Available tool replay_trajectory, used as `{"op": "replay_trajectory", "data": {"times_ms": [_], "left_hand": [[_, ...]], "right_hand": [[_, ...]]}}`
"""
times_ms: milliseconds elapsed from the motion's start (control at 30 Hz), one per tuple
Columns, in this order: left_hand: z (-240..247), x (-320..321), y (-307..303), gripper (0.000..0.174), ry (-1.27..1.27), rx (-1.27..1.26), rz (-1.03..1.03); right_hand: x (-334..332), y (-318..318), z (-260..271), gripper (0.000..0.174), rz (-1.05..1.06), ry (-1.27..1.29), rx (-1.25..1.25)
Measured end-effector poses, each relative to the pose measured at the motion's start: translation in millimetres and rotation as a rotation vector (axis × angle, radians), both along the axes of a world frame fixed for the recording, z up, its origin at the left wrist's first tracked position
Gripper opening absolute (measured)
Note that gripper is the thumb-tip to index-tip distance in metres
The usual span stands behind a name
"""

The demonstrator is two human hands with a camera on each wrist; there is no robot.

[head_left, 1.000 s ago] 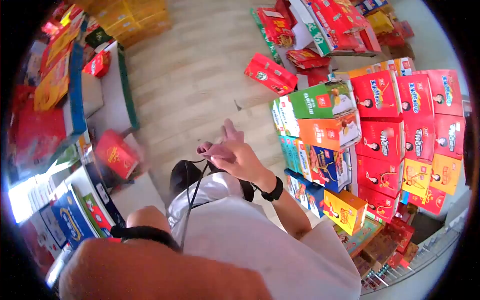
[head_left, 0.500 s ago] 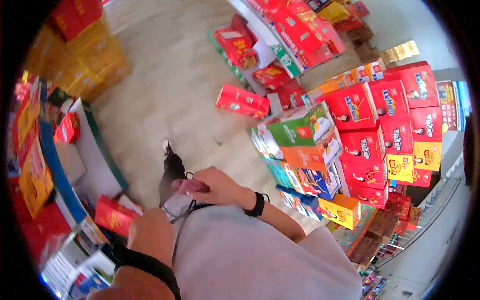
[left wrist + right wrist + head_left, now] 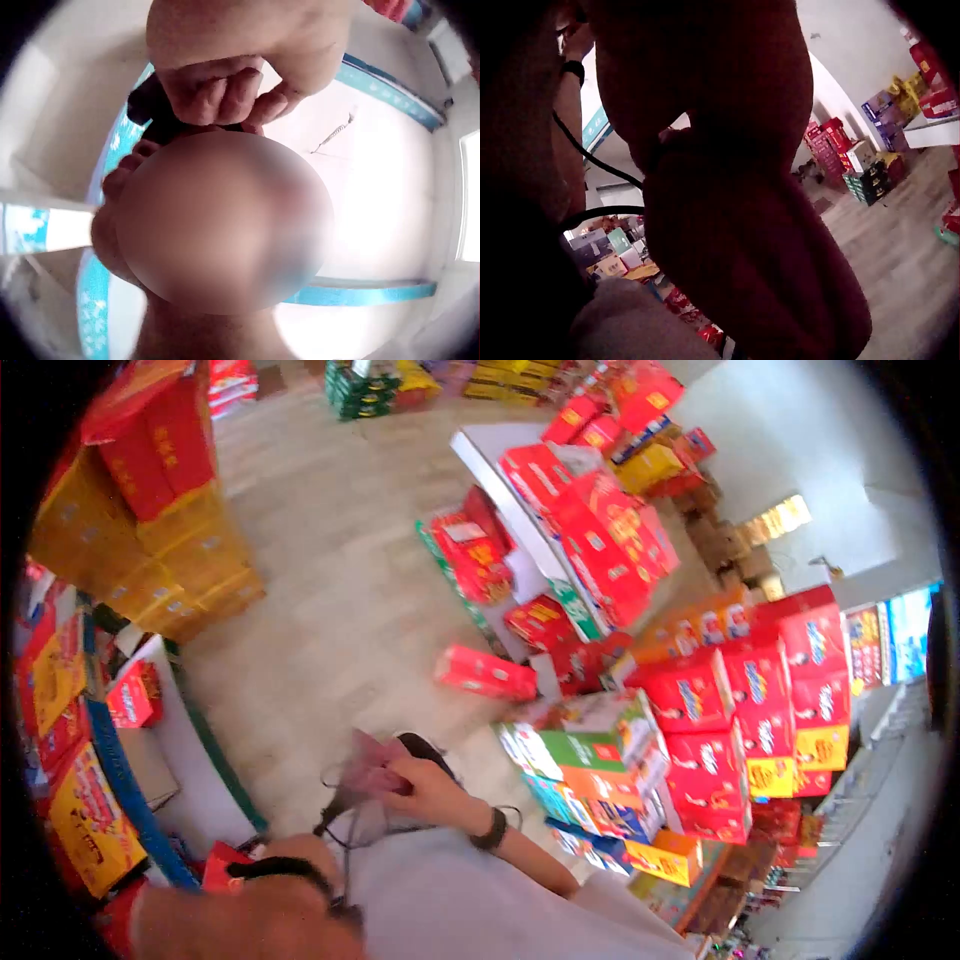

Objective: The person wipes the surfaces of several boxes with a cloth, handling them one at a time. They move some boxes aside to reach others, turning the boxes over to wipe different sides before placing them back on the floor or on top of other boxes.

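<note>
My right hand (image 3: 430,792) grips a soft, mauve cloth-like piece (image 3: 370,762) in front of my waist. In the right wrist view the dark maroon piece (image 3: 757,262) hangs below the hand, in deep shadow. At my left side, the left hand (image 3: 302,850) is close to the white shirt (image 3: 430,890), its fingers hidden in the head view. The left wrist view has curled fingers (image 3: 225,97) against something black, with a blurred oval over much of the middle; I cannot tell what the left hand holds. A thin black cord (image 3: 592,157) runs between the arms.
Stacked red gift boxes (image 3: 705,760) and a green box (image 3: 580,748) stand at my right. A red carton (image 3: 487,672) lies near the display table (image 3: 480,460). Yellow cartons (image 3: 190,560) rise at the left, behind a white shelf (image 3: 200,780). Wooden-look floor (image 3: 320,600) lies between.
My view has swung up and ahead, so more of the shop shows. The right hand has drawn in toward my waist with the mauve piece still in it.
</note>
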State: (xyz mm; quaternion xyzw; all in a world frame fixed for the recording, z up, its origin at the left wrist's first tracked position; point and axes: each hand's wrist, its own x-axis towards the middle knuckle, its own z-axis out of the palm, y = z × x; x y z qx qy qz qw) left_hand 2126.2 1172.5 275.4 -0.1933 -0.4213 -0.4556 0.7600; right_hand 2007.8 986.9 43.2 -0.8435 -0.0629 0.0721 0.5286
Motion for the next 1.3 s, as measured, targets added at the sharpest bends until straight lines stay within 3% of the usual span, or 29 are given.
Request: {"op": "replay_trajectory", "data": {"times_ms": [67, 100, 233, 300, 367, 433, 500, 600, 733, 800, 900, 933, 967, 1000, 1033, 1067, 1133, 1200, 1233, 1300], "left_hand": [[-7.0, 25.5, -26.1, 0.029, -0.286, 0.137, 0.695], [-11.7, 37.8, -36.7, 0.028, -0.365, 0.203, 0.842], [-30.2, 80.3, -83.9, 0.025, -0.362, 0.229, 0.776], [-40.6, 102.5, -114.3, 0.023, -0.314, 0.215, 0.724], [-50.0, 130.5, -146.4, 0.021, -0.257, 0.19, 0.654], [-57.4, 161.1, -178.8, 0.019, -0.255, 0.14, 0.63], [-60.0, 192.5, -207.7, 0.018, -0.237, 0.116, 0.601], [-63.3, 238.3, -247.8, 0.015, -0.216, 0.044, 0.597], [-71.7, 295.9, -276.3, 0.012, -0.175, -0.24, 0.613], [-81.0, 319.2, -284.0, 0.01, -0.063, -0.626, 0.556], [-95.1, 364.6, -303.9, 0.009, 0.163, -1.372, 0.069], [-101.5, 385.8, -311.8, 0.009, 0.147, -1.358, 0.047], [-112.7, 407.6, -322.2, 0.023, 0.619, -1.905, -0.702], [-129.7, 427.7, -329.2, 0.042, 1.178, -2.232, -1.555], [-146.3, 446.1, -335.3, 0.062, 1.852, -2.217, -2.508], [-165.7, 469.2, -351.0, 0.067, 1.769, -2.283, -2.515], [-214.4, 515.8, -381.4, 0.072, 1.712, -2.32, -2.55], [-257.8, 554.8, -387.4, 0.071, 1.748, -2.931, -2.484], [-266.1, 572.7, -392.6, 0.071, 1.79, -2.949, -2.446], [-279.8, 613.8, -418.3, 0.063, 2.241, -3.53, -1.227]], "right_hand": [[23.9, -3.1, -1.2, 0.023, -0.04, 0.021, 0.11], [35.0, -6.7, -2.9, 0.021, -0.061, 0.049, 0.164], [89.8, -41.9, -16.6, 0.015, 0.011, 0.187, 0.087], [122.4, -61.5, -26.0, 0.023, -0.046, 0.32, 0.262], [151.7, -85.9, -37.8, 0.021, -0.018, 0.208, 0.183], [194.6, -122.4, -45.7, 0.024, 0.029, -0.088, 0.122], [224.2, -148.9, -46.5, 0.026, -0.031, -0.072, -0.001], [272.6, -199.9, -33.4, 0.027, -0.022, 0.085, 0.103], [333.0, -257.0, -38.9, 0.027, -0.035, 0.032, 0.038], [360.8, -279.3, -36.3, 0.027, -0.076, 0.04, 0.086], [407.4, -301.7, -40.1, 0.026, -0.189, 0.072, 0.18], [429.0, -314.3, -40.8, 0.026, -0.226, 0.076, 0.186], [451.0, -325.7, -36.7, 0.026, -0.233, 0.051, 0.206], [469.8, -334.5, -31.7, 0.025, -0.266, 0.154, 0.437], [485.9, -338.3, -28.4, 0.025, -0.294, 0.267, 0.674], [503.4, -341.6, -27.6, 0.025, -0.309, 0.26, 0.698], [546.1, -359.9, -25.9, 0.026, -0.432, -0.045, 0.585], [583.7, -371.6, -32.4, 0.027, -0.554, -0.054, 0.655], [598.7, -375.1, -29.9, 0.027, -0.646, -0.052, 0.707], [629.9, -385.0, -18.2, 0.03, -0.731, -0.058, 0.73]]}}
